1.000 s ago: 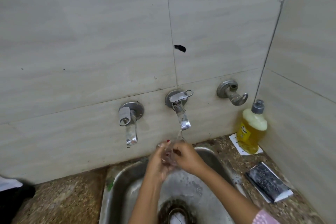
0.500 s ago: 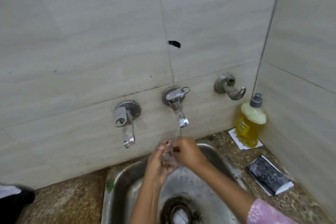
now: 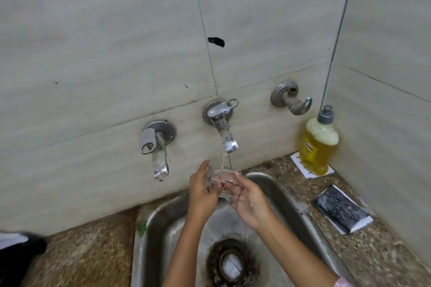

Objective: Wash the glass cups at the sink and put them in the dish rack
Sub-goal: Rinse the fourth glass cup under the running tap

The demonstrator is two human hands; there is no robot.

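Over the steel sink (image 3: 158,240), just below the middle tap (image 3: 224,133), I see a clear glass cup (image 3: 222,178) caught between both hands. The left hand (image 3: 201,193) has its grip wrapped round the cup's left side, thumb raised and a red-nailed fingertip curled across the front. The right hand (image 3: 248,202) grasps it from the other side, fingers cradling the underside and thumb up at the rim (the glass is so clear that I cannot trace its base). A thin stream of water (image 3: 222,161) runs from the spout down into the cup. The cup hangs above the basin, well apart from the drain (image 3: 231,263) beneath it.

Left of the running tap a second tap (image 3: 156,147) juts from the tiled wall, and to the right sits a hook-shaped metal fitting (image 3: 290,100). On the speckled counter (image 3: 88,258), in the right corner, a yellow soap bottle (image 3: 319,144) with a grey cap stands upright on a white card. Nearer to me lies a dark scrub pad (image 3: 340,209), just beside the sink's right rim.
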